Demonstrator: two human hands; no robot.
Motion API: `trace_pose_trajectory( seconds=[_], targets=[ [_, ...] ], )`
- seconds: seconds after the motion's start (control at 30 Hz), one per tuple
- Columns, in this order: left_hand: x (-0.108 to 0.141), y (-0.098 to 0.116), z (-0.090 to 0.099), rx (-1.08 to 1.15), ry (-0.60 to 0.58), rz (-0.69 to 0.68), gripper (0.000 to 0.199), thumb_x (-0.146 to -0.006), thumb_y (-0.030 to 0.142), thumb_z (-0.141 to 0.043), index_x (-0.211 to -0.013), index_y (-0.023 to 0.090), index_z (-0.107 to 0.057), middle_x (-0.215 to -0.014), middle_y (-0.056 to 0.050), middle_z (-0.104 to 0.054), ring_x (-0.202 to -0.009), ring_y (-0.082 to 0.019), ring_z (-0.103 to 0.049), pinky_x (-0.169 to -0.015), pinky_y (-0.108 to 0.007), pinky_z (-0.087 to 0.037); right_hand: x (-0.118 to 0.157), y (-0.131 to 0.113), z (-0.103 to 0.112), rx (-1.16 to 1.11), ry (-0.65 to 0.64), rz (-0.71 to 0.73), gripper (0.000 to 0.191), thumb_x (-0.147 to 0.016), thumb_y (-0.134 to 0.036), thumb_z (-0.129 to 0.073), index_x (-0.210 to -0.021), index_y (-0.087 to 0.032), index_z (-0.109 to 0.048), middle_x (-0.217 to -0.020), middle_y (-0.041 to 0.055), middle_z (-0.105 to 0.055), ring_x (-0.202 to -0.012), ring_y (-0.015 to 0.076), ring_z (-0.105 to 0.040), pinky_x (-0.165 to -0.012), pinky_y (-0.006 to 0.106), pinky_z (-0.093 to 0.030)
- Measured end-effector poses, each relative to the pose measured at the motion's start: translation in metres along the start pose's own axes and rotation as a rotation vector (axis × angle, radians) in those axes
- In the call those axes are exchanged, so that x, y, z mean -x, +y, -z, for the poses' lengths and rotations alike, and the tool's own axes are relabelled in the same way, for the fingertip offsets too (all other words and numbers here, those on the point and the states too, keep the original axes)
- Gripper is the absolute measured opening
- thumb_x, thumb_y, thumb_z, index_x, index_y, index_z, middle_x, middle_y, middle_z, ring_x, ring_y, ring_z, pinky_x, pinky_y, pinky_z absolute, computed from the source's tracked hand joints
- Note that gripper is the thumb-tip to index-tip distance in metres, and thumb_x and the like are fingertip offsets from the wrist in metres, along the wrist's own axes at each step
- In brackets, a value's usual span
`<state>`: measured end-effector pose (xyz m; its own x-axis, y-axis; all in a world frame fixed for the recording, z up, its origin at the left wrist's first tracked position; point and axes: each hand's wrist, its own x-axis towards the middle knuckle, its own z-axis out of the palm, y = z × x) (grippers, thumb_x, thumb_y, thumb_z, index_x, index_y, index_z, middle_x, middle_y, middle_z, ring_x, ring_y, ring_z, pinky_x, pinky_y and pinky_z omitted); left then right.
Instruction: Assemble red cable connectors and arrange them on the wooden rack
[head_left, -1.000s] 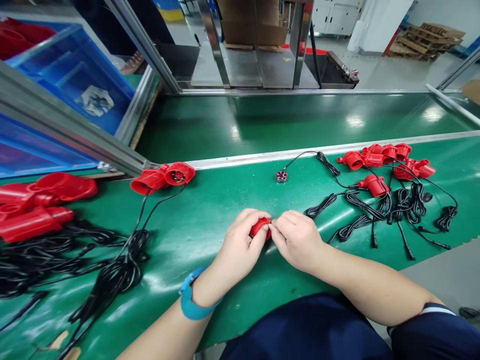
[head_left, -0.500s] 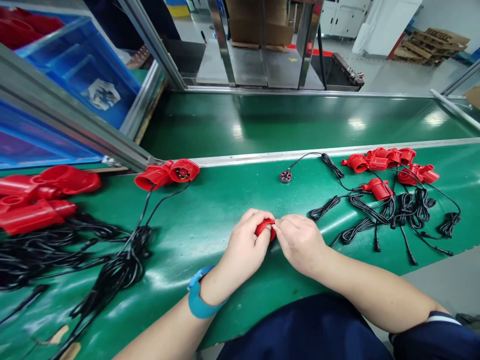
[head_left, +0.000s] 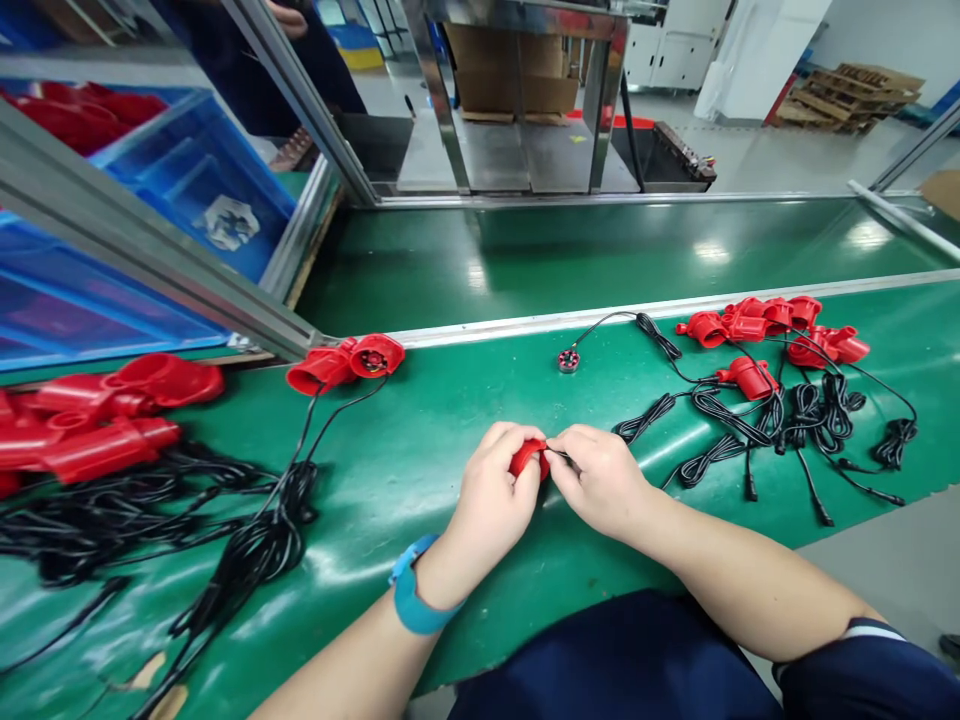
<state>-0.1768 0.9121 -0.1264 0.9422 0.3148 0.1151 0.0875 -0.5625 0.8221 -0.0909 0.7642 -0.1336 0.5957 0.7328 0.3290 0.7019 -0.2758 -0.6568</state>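
My left hand (head_left: 499, 487) is closed round a small red plastic part (head_left: 529, 457), mostly covered by its fingers. Against the part's right side, my right hand (head_left: 602, 480) pinches a thin black cable (head_left: 562, 455), of which only a short piece shows. Beyond both hands, a small round part with pink and dark segments (head_left: 568, 360) lies on the green bench mat (head_left: 450, 400), joined to a black cable.
Red housings (head_left: 750, 379) with coiled black cables (head_left: 712, 460) lie at right. More red housings (head_left: 112, 440) and tangled cables (head_left: 255, 530) fill the left. Metal posts, a blue crate (head_left: 247, 180) and a person's dark clothing (head_left: 247, 60) are behind.
The view has shifted slightly, so the left-hand objects appear further right and lower. A short dark piece of cable now shows at my right fingertips; both hands stay together at the red part.
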Motion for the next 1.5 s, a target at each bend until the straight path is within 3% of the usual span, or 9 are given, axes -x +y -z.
trace_pose_trajectory(
  seconds=[0.13, 0.37, 0.57, 0.67, 0.83, 0.97, 1.2, 1.5],
  targets=[
    [0.001, 0.000, -0.001, 0.016, 0.025, 0.001, 0.020, -0.092, 0.014, -0.049, -0.101, 0.019, -0.066, -0.102, -0.007, -0.065, -0.096, -0.021, -0.063, -0.087, -0.035, -0.050, -0.001, -0.001, -0.004, -0.050, 0.036, -0.084, 0.009, -0.088, -0.010, -0.064, -0.086, -0.017, -0.069, -0.073, 0.0004, -0.066, -0.061, 0.0136, -0.058, -0.061, 0.025, -0.045],
    [0.001, -0.001, -0.002, 0.022, 0.033, 0.002, 0.019, -0.092, 0.014, -0.049, -0.099, 0.019, -0.066, -0.100, -0.007, -0.065, -0.095, -0.022, -0.062, -0.085, -0.036, -0.051, -0.004, -0.002, -0.007, -0.171, 0.069, -0.164, 0.011, -0.088, -0.013, -0.064, -0.084, -0.018, -0.072, -0.071, 0.0000, -0.070, -0.062, 0.0138, -0.061, -0.063, 0.025, -0.046],
    [0.000, 0.001, -0.007, -0.030, 0.038, 0.011, 0.021, -0.091, 0.014, -0.047, -0.097, 0.019, -0.066, -0.097, -0.007, -0.064, -0.093, -0.022, -0.061, -0.084, -0.036, -0.049, -0.006, -0.004, -0.008, -0.337, 0.035, -0.369, 0.012, -0.085, -0.014, -0.062, -0.079, -0.019, -0.071, -0.069, -0.0018, -0.070, -0.062, 0.0136, -0.062, -0.059, 0.024, -0.045],
    [-0.002, 0.001, -0.007, -0.042, 0.046, 0.007, 0.022, -0.091, 0.015, -0.046, -0.097, 0.019, -0.067, -0.097, -0.007, -0.064, -0.092, -0.022, -0.061, -0.084, -0.036, -0.049, -0.009, -0.004, -0.009, -0.356, 0.002, -0.403, 0.012, -0.085, -0.011, -0.062, -0.079, -0.018, -0.070, -0.071, -0.0015, -0.071, -0.065, 0.0141, -0.064, -0.062, 0.024, -0.046],
    [-0.008, -0.006, 0.007, 0.058, -0.015, 0.087, 0.021, -0.087, 0.021, -0.053, -0.103, 0.019, -0.066, -0.106, -0.007, -0.067, -0.100, -0.023, -0.064, -0.091, -0.038, -0.050, -0.012, -0.004, -0.007, -0.204, -0.032, -0.218, 0.012, -0.090, -0.009, -0.062, -0.086, -0.017, -0.069, -0.081, 0.0020, -0.073, -0.072, 0.0156, -0.065, -0.069, 0.027, -0.048],
    [-0.011, -0.010, 0.016, 0.203, -0.119, 0.232, 0.039, -0.080, 0.025, -0.057, -0.118, 0.018, -0.059, -0.114, -0.008, -0.069, -0.104, -0.023, -0.066, -0.093, -0.039, -0.053, -0.008, -0.008, -0.002, -0.144, -0.022, -0.054, 0.007, -0.092, -0.013, -0.063, -0.088, -0.017, -0.068, -0.081, 0.0030, -0.069, -0.071, 0.0155, -0.063, -0.068, 0.026, -0.048],
    [-0.005, -0.006, 0.008, 0.228, -0.133, 0.246, 0.039, -0.078, 0.026, -0.058, -0.116, 0.019, -0.057, -0.105, -0.006, -0.068, -0.096, -0.022, -0.066, -0.089, -0.037, -0.053, -0.003, -0.007, -0.006, -0.082, 0.071, -0.146, 0.011, -0.082, -0.009, -0.064, -0.081, -0.019, -0.064, -0.075, -0.0003, -0.064, -0.068, 0.0148, -0.060, -0.065, 0.025, -0.045],
    [-0.005, -0.003, 0.001, 0.108, -0.075, 0.215, 0.023, -0.079, 0.015, -0.057, -0.101, 0.020, -0.059, -0.093, -0.002, -0.065, -0.087, -0.020, -0.062, -0.081, -0.035, -0.050, -0.004, -0.003, -0.014, -0.076, 0.137, -0.048, 0.013, -0.089, -0.014, -0.055, -0.079, -0.019, -0.061, -0.073, 0.0016, -0.062, -0.067, 0.0165, -0.061, -0.066, 0.028, -0.044]
  ],
)
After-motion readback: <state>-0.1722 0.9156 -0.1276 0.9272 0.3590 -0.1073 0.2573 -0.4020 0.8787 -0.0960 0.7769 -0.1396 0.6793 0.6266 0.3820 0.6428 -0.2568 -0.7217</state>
